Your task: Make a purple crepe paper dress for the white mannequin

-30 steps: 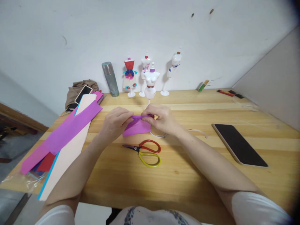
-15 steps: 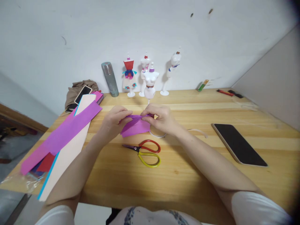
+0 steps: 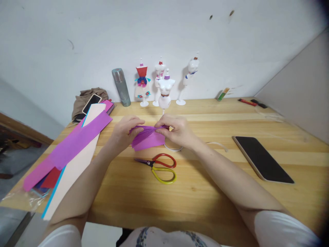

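Observation:
A purple sheet [image 3: 149, 141] is gathered into fine folds along its top edge, just above the wooden table. My left hand [image 3: 125, 133] pinches its upper left end between thumb and fingers. At the upper right of the folds, my right hand [image 3: 176, 130] holds the sheet in a pinch. Scissors [image 3: 152, 164] with one red and one yellow handle lie just below the sheet, blades pointing left. A white ribbon [image 3: 174, 149] curves on the table beneath my right hand. Behind the hands stands a white mannequin [image 3: 165, 89] with a purple neck band.
Purple strips [image 3: 79, 140] and a pale board [image 3: 77, 171] lie at the left. Further back are a grey bottle [image 3: 121, 87], a dressed mannequin [image 3: 142, 80] and others. A large dark phone [image 3: 262, 158] rests on the table [image 3: 195, 206] at the right.
The fingers of my left hand have shifted slightly left along the sheet, and more folds show between the hands. My right hand stays in place.

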A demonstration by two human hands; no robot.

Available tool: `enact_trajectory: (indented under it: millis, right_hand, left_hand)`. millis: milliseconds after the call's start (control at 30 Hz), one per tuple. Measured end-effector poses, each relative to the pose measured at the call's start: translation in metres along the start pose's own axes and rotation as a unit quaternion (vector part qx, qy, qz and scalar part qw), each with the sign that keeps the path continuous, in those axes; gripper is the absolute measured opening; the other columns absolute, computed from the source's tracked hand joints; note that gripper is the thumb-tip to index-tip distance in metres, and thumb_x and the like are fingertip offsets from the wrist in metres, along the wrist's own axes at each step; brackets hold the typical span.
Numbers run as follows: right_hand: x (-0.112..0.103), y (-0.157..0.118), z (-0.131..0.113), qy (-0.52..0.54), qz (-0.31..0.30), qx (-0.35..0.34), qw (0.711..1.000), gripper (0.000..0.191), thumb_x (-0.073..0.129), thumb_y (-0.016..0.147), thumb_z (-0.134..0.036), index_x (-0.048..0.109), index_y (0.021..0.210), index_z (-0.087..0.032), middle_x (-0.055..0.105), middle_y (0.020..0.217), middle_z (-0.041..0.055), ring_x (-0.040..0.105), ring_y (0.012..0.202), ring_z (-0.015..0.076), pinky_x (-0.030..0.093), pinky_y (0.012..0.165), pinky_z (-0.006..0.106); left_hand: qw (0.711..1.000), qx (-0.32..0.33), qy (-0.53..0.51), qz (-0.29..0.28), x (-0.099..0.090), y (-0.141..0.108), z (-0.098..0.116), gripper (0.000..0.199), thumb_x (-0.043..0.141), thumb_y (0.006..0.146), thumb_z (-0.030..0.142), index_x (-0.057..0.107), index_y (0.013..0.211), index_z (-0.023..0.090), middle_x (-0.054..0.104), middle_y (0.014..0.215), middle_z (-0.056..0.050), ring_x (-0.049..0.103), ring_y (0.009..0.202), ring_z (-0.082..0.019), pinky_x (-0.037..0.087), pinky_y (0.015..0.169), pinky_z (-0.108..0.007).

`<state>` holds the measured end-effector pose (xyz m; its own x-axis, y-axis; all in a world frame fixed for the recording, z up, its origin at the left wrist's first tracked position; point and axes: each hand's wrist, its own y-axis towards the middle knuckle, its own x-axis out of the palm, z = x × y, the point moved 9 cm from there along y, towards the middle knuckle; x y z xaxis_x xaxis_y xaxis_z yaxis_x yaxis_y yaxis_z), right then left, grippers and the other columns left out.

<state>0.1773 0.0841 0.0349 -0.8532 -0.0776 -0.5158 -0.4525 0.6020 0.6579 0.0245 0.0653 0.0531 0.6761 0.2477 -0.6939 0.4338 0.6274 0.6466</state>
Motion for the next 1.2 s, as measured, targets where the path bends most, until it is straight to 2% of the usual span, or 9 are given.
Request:
enact_trajectory:
  millis: [200, 400, 533, 633, 733, 800, 867, 1000, 1200]
  right_hand:
    - [0.000, 0.001, -0.001, 0.003, 0.002, -0.006, 1.000, 0.010, 0.064, 0.085, -0.016, 0.068, 0.080, -0.023, 0.065, 0.076, 0.0008, 0.059, 0.068, 0.0150, 0.047, 0.066, 0.031]
    - [-0.002, 0.000, 0.002, -0.013, 0.017, -0.006, 1.000, 0.008, 0.065, 0.085, -0.016, 0.069, 0.082, -0.022, 0.067, 0.077, 0.0009, 0.059, 0.067, 0.0142, 0.046, 0.064, 0.030]
    - [-0.005, -0.001, 0.002, -0.019, 0.032, -0.006, 0.999, 0.008, 0.066, 0.084, -0.015, 0.070, 0.081, -0.022, 0.067, 0.075, 0.0008, 0.059, 0.065, 0.0137, 0.044, 0.061, 0.029]
    - [-0.009, -0.001, 0.005, -0.020, 0.054, 0.013, 0.998, 0.008, 0.067, 0.084, -0.016, 0.070, 0.079, -0.023, 0.068, 0.073, 0.0006, 0.059, 0.065, 0.0142, 0.044, 0.059, 0.029]
    - [-0.014, -0.001, 0.007, -0.011, 0.091, 0.018, 0.996, 0.008, 0.069, 0.083, -0.017, 0.070, 0.079, -0.023, 0.069, 0.074, 0.0010, 0.059, 0.065, 0.0147, 0.045, 0.058, 0.029]
    - [-0.017, -0.002, 0.007, -0.005, 0.112, 0.012, 0.994, 0.008, 0.070, 0.082, -0.016, 0.070, 0.079, -0.023, 0.070, 0.075, 0.0013, 0.060, 0.065, 0.0148, 0.046, 0.058, 0.030]
    - [-0.017, -0.002, 0.007, -0.005, 0.122, 0.006, 0.993, 0.008, 0.070, 0.081, -0.015, 0.070, 0.078, -0.023, 0.070, 0.075, 0.0013, 0.060, 0.065, 0.0149, 0.046, 0.058, 0.030]
    - [-0.017, -0.003, 0.005, -0.010, 0.129, -0.007, 0.992, 0.008, 0.070, 0.081, -0.015, 0.071, 0.079, -0.023, 0.070, 0.073, 0.0010, 0.059, 0.063, 0.0147, 0.046, 0.058, 0.030]
    - [-0.015, -0.004, 0.004, 0.005, 0.126, -0.004, 0.992, 0.008, 0.070, 0.081, -0.016, 0.071, 0.078, -0.023, 0.070, 0.073, 0.0007, 0.059, 0.063, 0.0148, 0.045, 0.058, 0.030]
  left_hand:
    - [0.996, 0.047, 0.077, -0.019, 0.004, -0.001, 0.014, 0.017, 0.052, 0.096, 0.023, 0.068, 0.088, 0.022, 0.073, 0.092, -0.006, 0.066, 0.086, -0.018, 0.050, 0.079, -0.032]
    - [0.986, 0.074, 0.143, 0.044, -0.002, -0.003, 0.014, 0.019, 0.052, 0.094, 0.019, 0.065, 0.081, 0.021, 0.073, 0.111, -0.010, 0.065, 0.108, -0.022, 0.050, 0.094, -0.038]
    - [0.981, 0.087, 0.160, 0.071, -0.005, -0.003, 0.018, 0.016, 0.057, 0.091, 0.020, 0.063, 0.076, 0.020, 0.072, 0.114, -0.010, 0.064, 0.110, -0.024, 0.048, 0.096, -0.040]
    - [0.979, 0.006, 0.151, 0.136, -0.024, -0.004, 0.004, 0.012, 0.062, 0.087, 0.024, 0.063, 0.077, 0.020, 0.073, 0.098, -0.008, 0.065, 0.097, -0.023, 0.049, 0.091, -0.040]
    - [0.965, -0.160, 0.085, 0.192, -0.044, -0.010, -0.031, 0.010, 0.064, 0.083, 0.029, 0.064, 0.081, 0.019, 0.067, 0.077, -0.003, 0.062, 0.077, -0.019, 0.049, 0.078, -0.036]
    - [0.945, -0.272, -0.032, 0.177, -0.041, -0.017, -0.056, 0.019, 0.066, 0.079, 0.034, 0.064, 0.088, 0.018, 0.061, 0.065, 0.001, 0.058, 0.064, -0.016, 0.048, 0.068, -0.032]
    - [0.910, -0.350, -0.178, 0.131, -0.024, -0.021, -0.070, 0.036, 0.070, 0.074, 0.039, 0.064, 0.101, 0.016, 0.059, 0.061, 0.003, 0.057, 0.058, -0.015, 0.047, 0.063, -0.030]
    - [0.850, -0.394, -0.343, 0.058, 0.006, -0.025, -0.066, 0.073, 0.082, 0.065, 0.040, 0.058, 0.128, 0.012, 0.068, 0.072, -0.001, 0.064, 0.068, -0.017, 0.050, 0.071, -0.031]
    - [0.831, -0.384, -0.394, 0.080, 0.013, -0.027, -0.061, 0.082, 0.087, 0.061, 0.031, 0.056, 0.134, 0.012, 0.067, 0.072, 0.000, 0.064, 0.072, -0.016, 0.050, 0.076, -0.031]
